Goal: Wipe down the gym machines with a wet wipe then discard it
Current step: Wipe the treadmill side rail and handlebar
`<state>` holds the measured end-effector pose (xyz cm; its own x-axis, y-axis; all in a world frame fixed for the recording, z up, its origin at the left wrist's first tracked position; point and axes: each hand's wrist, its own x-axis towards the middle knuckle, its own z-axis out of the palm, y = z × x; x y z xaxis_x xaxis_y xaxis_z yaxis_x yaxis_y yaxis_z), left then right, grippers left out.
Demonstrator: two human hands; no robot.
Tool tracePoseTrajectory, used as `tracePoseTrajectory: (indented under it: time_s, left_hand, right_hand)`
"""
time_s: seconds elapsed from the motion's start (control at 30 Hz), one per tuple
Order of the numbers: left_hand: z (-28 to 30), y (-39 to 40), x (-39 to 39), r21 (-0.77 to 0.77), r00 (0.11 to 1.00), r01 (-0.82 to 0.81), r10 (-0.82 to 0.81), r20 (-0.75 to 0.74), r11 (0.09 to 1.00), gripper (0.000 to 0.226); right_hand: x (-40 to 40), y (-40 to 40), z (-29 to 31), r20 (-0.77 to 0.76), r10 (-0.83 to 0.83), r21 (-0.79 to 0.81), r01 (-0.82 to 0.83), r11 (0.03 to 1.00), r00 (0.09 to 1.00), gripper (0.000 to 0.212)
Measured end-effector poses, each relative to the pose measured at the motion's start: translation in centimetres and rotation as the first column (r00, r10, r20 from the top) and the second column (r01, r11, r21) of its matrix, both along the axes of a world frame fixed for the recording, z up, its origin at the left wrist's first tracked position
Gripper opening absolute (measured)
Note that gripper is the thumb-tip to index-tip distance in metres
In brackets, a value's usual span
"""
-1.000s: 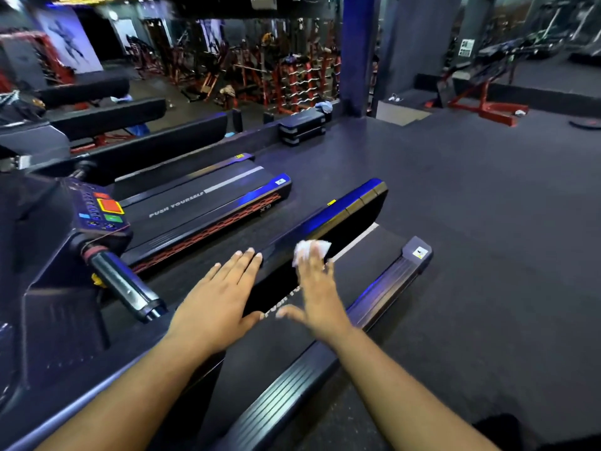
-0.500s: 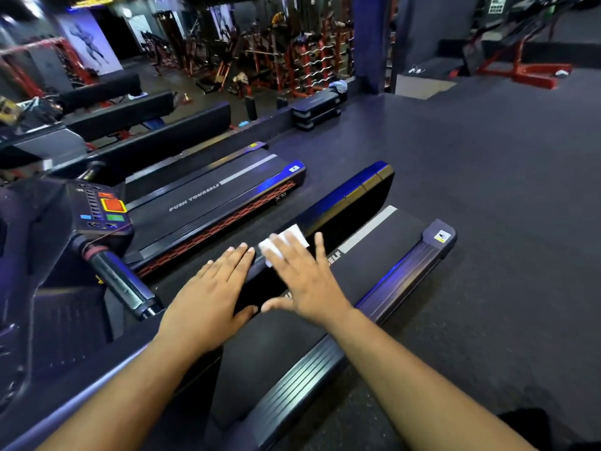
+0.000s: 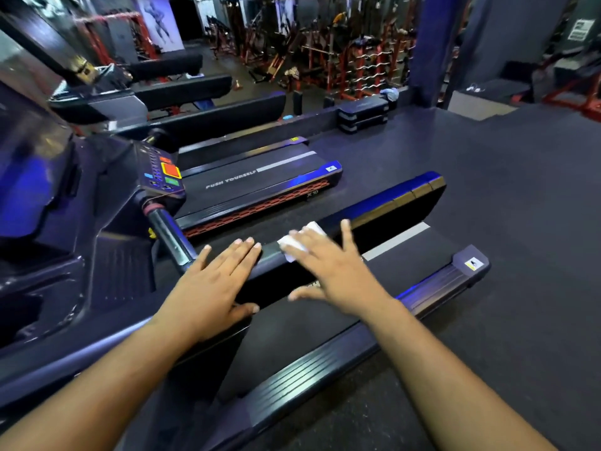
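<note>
Head view: near the centre of the frame, the right hand lies flat with its fingers straight and spread wide, pressing a white wet wipe onto the top of a dark, raised side rail of the nearest treadmill. The wipe shows as a crumpled white patch poking out beyond the fingertips, toward the upper left of the hand. The left hand lies just beside it, to the left, also flat on the same rail with fingers straight and close together, the thumb hooked over the rail's near edge; it holds nothing. The two hands are near but apart.

To the right of the rail runs the treadmill's dark belt with a white stripe across it, and further right a ribbed grey side strip ending in a cap with a small sticker. In the left middle of the frame stands a console with orange, green and blue buttons, above a shiny handlebar. Beyond lies a second treadmill lettered "PUSH YOURSELF". Racks of red gym equipment fill the upper centre of the frame, blurred.
</note>
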<state>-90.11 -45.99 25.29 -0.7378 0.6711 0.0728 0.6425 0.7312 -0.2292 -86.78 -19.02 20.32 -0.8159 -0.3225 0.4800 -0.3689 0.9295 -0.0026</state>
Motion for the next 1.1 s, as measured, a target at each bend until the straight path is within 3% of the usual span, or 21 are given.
tracePoseTrajectory:
  time_s: [0.1,0.17,0.3,0.4,0.5,0.6,0.77,0.87,1.0,1.1]
  left_hand:
    - [0.2,-2.3,0.1,0.021,1.000,-0.005,0.005,0.006,1.000,0.100]
    - [0.1,-3.5,0.1,0.042,1.000,0.011,-0.012,0.016,0.999,0.101]
    - [-0.1,-5.2,0.1,0.107,0.997,0.044,-0.051,0.063,0.993,0.104]
    - [-0.3,-6.0,0.1,0.140,0.993,0.086,-0.095,0.066,0.986,0.105]
    - [-0.4,-5.9,0.3,0.155,0.989,0.132,-0.141,0.053,0.979,0.105]
    - [-0.4,-6.0,0.1,0.173,0.986,0.146,-0.158,0.055,0.974,0.104]
    - [-0.5,-6.3,-0.1,0.146,0.983,0.167,-0.175,0.049,0.975,0.107]
    - [-0.5,-6.2,-0.1,0.141,0.978,0.199,-0.205,0.031,0.970,0.110]
    - [-0.6,-6.1,-0.2,0.115,0.980,0.195,-0.197,0.012,0.974,0.105]
    - [-0.6,-6.2,-0.4,0.102,0.983,0.182,-0.184,0.016,0.978,0.104]
  right_hand:
    - [-0.9,2.0,0.6,0.086,-0.261,-0.112,0.270,0.956,0.961,0.093]
    - [-0.9,-0.4,1.0,0.124,-0.351,-0.127,0.365,0.922,0.928,0.102]
    - [1.0,-8.7,0.8,0.081,-0.083,-0.033,0.086,0.996,0.993,0.106]
    - [1.4,-8.3,0.8,0.044,0.077,0.001,-0.077,0.997,0.996,0.093]
    - [0.6,-5.2,0.2,0.005,-0.090,-0.122,0.090,0.988,0.996,0.080]
    - [0.6,-7.3,0.4,0.067,-0.300,-0.243,0.307,0.920,0.952,0.086]
    - [3.3,-15.0,-2.7,-0.010,-0.091,-0.232,0.086,0.969,0.996,0.101]
    - [3.2,-13.4,-5.3,-0.034,-0.156,-0.244,0.143,0.959,0.987,0.101]
    - [2.1,-13.8,-5.4,0.129,-0.335,-0.557,0.348,0.754,0.933,0.113]
    - [2.8,-17.4,-6.3,0.050,-0.172,-0.508,0.174,0.844,0.984,0.121]
